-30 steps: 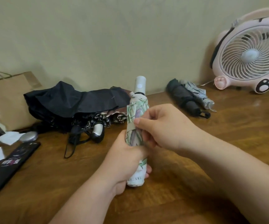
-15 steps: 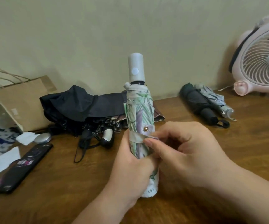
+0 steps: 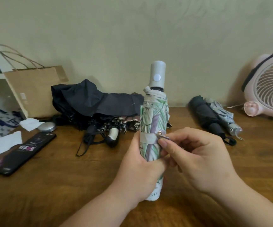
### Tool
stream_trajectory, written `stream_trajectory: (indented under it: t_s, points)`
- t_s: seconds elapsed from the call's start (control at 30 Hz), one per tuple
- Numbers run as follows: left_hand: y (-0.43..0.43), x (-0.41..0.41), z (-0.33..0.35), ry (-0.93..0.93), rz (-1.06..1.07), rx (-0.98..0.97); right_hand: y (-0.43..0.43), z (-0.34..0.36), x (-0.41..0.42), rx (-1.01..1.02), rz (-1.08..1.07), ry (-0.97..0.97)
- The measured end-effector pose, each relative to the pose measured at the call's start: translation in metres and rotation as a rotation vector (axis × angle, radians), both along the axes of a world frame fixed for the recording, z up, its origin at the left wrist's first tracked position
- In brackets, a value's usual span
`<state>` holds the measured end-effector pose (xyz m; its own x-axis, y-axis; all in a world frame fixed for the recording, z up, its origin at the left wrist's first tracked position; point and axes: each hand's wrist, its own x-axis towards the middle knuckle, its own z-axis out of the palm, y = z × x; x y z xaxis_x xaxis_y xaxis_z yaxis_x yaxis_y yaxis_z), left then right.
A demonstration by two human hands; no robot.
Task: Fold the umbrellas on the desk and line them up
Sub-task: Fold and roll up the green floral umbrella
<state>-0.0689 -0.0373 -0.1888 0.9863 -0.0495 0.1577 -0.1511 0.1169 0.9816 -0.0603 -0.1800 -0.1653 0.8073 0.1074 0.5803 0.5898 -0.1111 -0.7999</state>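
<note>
Head view. My left hand point(image 3: 142, 174) wraps the lower half of the leaf-print umbrella point(image 3: 153, 122), fingers curled round the rolled canopy. It holds the umbrella upright, bottom end down at the desk point(image 3: 66, 185), pale grey handle point(image 3: 157, 76) pointing up above my fist. Just above that grip a pale strap point(image 3: 148, 138) runs round the roll. My right hand point(image 3: 198, 158) pinches the strap's free end between thumb and forefinger, close beside the metal snap stud point(image 3: 160, 133). Whether the snap is fastened, I cannot tell. Behind and left of my left hand, a black umbrella point(image 3: 89, 99) lies unfolded in a loose heap near the wall, with a patterned canopy edge showing under it and dark handles spilling toward me. Beyond my right hand, well apart, two lie side by side and touching: a dark folded umbrella point(image 3: 209, 115) and a grey patterned folded umbrella point(image 3: 226, 117). Farther right stands a pink fan point(image 3: 270, 89). Far left of the grip: a brown paper bag point(image 3: 34, 90), a flat black case point(image 3: 24, 151), a small silver oval thing point(image 3: 46, 126) and white tissue scraps point(image 3: 2, 145).
</note>
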Motion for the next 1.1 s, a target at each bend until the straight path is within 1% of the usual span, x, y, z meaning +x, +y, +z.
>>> stream_trajectory:
  t_s: [0.07, 0.2, 0.3, 0.37, 0.47, 0.53, 0.6, 0.67, 0.73, 0.8, 0.93, 1.1]
  points:
    - [0.000, 0.000, 0.001, 0.008, -0.005, 0.018, 0.000, 0.005, -0.002, 0.085, 0.059, 0.112]
    - [0.000, -0.002, 0.003, 0.034, -0.037, 0.036, -0.004, 0.014, -0.002, 0.117, 0.126, 0.284]
    - [0.000, -0.004, 0.004, 0.029, -0.052, 0.080, -0.006, 0.014, 0.004, 0.178, 0.203, 0.443]
    - [0.001, -0.004, 0.003, 0.028, -0.062, 0.114, -0.008, 0.012, 0.008, 0.213, 0.246, 0.507]
    - [0.005, -0.003, 0.002, 0.022, -0.060, 0.183, -0.015, 0.009, 0.015, 0.162, 0.229, 0.530]
    - [0.007, -0.004, 0.003, 0.025, -0.089, 0.184, -0.018, 0.005, 0.020, 0.114, 0.233, 0.558]
    - [0.006, -0.006, 0.005, 0.040, -0.140, 0.178, -0.020, 0.000, 0.023, 0.140, 0.311, 0.579]
    - [0.004, -0.008, 0.005, 0.060, -0.178, 0.183, -0.022, -0.002, 0.023, 0.185, 0.422, 0.561]
    - [0.003, -0.009, 0.003, 0.081, -0.188, 0.176, -0.020, -0.002, 0.020, 0.219, 0.518, 0.538]
    - [0.000, -0.009, 0.000, 0.096, -0.157, 0.168, -0.016, -0.005, 0.018, 0.268, 0.574, 0.566]
    - [-0.007, -0.008, -0.003, 0.096, -0.046, 0.169, -0.009, -0.011, 0.018, 0.345, 0.549, 0.588]
    - [-0.009, -0.010, -0.001, 0.134, -0.035, 0.117, -0.001, -0.014, 0.016, 0.401, 0.502, 0.573]
